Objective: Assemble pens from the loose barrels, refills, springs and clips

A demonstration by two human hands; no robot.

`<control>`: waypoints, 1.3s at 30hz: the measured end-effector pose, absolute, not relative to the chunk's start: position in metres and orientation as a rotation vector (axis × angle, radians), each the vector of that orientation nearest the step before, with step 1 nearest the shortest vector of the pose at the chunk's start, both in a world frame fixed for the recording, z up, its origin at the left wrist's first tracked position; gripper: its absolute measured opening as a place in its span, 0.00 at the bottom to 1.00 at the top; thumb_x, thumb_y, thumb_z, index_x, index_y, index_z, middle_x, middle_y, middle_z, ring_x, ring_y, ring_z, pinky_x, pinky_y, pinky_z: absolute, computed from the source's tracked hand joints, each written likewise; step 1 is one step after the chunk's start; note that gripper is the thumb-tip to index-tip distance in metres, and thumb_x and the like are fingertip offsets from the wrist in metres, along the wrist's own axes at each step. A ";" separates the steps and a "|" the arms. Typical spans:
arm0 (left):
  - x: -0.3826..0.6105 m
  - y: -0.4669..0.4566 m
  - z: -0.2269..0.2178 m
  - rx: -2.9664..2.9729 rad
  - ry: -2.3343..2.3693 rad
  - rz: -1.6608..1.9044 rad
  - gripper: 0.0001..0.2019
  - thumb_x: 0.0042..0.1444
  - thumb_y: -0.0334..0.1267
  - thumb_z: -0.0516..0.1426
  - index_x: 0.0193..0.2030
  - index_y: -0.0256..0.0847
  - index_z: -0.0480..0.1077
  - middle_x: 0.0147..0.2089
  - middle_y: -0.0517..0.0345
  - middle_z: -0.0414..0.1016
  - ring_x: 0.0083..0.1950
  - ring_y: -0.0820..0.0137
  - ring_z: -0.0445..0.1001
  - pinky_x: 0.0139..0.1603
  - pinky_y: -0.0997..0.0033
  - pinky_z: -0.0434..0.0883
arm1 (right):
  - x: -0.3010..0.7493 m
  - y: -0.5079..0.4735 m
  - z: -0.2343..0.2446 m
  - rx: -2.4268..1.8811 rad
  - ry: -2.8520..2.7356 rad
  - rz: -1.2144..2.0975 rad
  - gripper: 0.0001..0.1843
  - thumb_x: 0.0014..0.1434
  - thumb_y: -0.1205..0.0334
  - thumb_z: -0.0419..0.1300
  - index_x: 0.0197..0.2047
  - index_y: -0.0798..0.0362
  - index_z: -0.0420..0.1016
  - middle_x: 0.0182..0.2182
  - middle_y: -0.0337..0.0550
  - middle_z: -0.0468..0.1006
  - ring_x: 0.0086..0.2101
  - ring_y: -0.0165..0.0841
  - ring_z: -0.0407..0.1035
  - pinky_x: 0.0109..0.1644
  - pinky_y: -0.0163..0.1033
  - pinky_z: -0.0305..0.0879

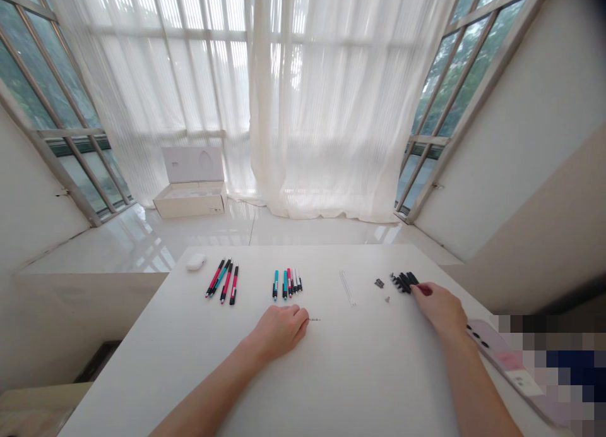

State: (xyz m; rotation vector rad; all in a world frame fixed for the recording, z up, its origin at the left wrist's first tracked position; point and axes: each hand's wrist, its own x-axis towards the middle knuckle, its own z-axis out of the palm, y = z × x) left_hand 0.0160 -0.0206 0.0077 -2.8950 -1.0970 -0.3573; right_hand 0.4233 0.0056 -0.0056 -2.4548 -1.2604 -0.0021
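Note:
My left hand [281, 329] rests curled on the white table, its fingertips pinching a thin metal pen part [314, 319] that sticks out to the right. My right hand [438, 307] grips a small dark red piece [423, 290] beside a cluster of black pen parts [402, 282]. Between my hands lie thin metal rods [347, 287] and several slim pens [286, 285]. Farther left are several red and teal pens [221, 281]. Small dark pieces [379, 283] lie near the black parts.
The white table [360, 374] has a white earbud case [196, 261] at its far left. A pink-cased phone [506, 355] lies along its right edge. An open white box [192, 184] stands on the glossy floor beyond, before curtained windows.

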 end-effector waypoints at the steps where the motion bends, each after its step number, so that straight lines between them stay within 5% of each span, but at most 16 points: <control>1: 0.016 -0.021 0.008 -2.894 -1.095 -0.356 0.08 0.65 0.36 0.45 0.38 0.41 0.64 0.33 0.58 0.70 0.31 0.71 0.71 0.28 0.75 0.63 | 0.424 0.006 -0.007 -2.453 -1.261 0.003 0.21 0.53 0.47 0.53 0.40 0.50 0.79 0.37 0.50 0.81 0.35 0.44 0.73 0.30 0.40 0.61; 13: 0.016 -0.020 0.008 -2.879 -1.096 -0.400 0.08 0.65 0.36 0.45 0.37 0.41 0.64 0.32 0.59 0.70 0.31 0.71 0.71 0.27 0.75 0.62 | 0.430 0.009 -0.004 -2.234 -1.153 0.044 0.17 0.49 0.49 0.58 0.32 0.53 0.79 0.32 0.51 0.81 0.35 0.45 0.73 0.33 0.42 0.63; 20: 0.016 -0.017 0.001 -2.756 -1.211 -0.580 0.10 0.65 0.36 0.44 0.36 0.42 0.63 0.31 0.60 0.71 0.28 0.71 0.69 0.25 0.74 0.60 | 0.359 0.003 0.026 -1.474 -1.197 0.699 0.22 0.41 0.46 0.68 0.34 0.54 0.74 0.29 0.46 0.79 0.24 0.30 0.66 0.23 0.33 0.57; 28: 0.014 -0.014 0.002 -2.707 -1.248 -0.784 0.10 0.65 0.37 0.44 0.36 0.42 0.64 0.31 0.59 0.70 0.28 0.72 0.68 0.27 0.75 0.60 | 0.263 -0.014 0.019 -1.315 -1.689 1.009 0.16 0.52 0.49 0.61 0.38 0.53 0.77 0.17 0.30 0.57 0.19 0.24 0.49 0.22 0.32 0.47; 39: 0.014 -0.014 0.003 -2.740 -1.217 -0.756 0.11 0.65 0.37 0.44 0.35 0.42 0.64 0.30 0.59 0.70 0.29 0.72 0.68 0.28 0.75 0.61 | 0.257 -0.016 0.015 -1.352 -1.789 0.944 0.12 0.53 0.55 0.60 0.36 0.52 0.78 0.16 0.31 0.58 0.19 0.25 0.50 0.23 0.32 0.50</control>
